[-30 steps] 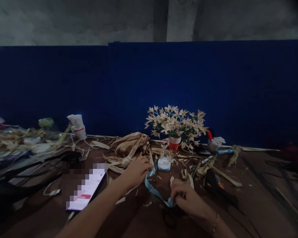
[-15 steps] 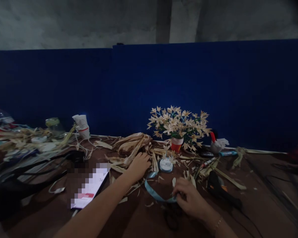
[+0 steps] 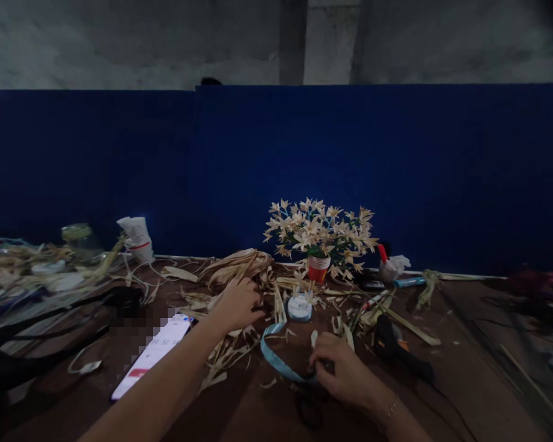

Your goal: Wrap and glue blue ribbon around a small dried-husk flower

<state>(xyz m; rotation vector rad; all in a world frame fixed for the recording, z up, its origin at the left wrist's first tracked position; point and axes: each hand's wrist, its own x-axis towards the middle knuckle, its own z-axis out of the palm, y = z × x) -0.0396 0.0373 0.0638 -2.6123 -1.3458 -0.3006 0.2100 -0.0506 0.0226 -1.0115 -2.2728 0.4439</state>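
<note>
My left hand (image 3: 233, 302) reaches forward onto a heap of dried straw-coloured leaf strips (image 3: 239, 265), its fingers curled over them. My right hand (image 3: 338, 367) rests nearer me on the brown table (image 3: 461, 380), pinching the end of a light blue ribbon (image 3: 276, 359). The ribbon curves up towards a small white ribbon spool (image 3: 299, 307) lying flat between my hands. Behind the spool stands a red paper cup (image 3: 318, 268) holding a bunch of pale handmade flowers (image 3: 320, 230).
A phone with a lit screen (image 3: 150, 353) lies left of my left arm beside a white cable. A black glue gun (image 3: 396, 347) lies right of my right hand. Scissors (image 3: 311, 408) sit under my right wrist. A jar (image 3: 80, 240), paper cups and more leaves crowd the left; a blue partition stands behind.
My left hand has moved off the ribbon near the spool and further left onto the dried leaves. My right hand has stayed on the ribbon end. The view has shifted slightly.
</note>
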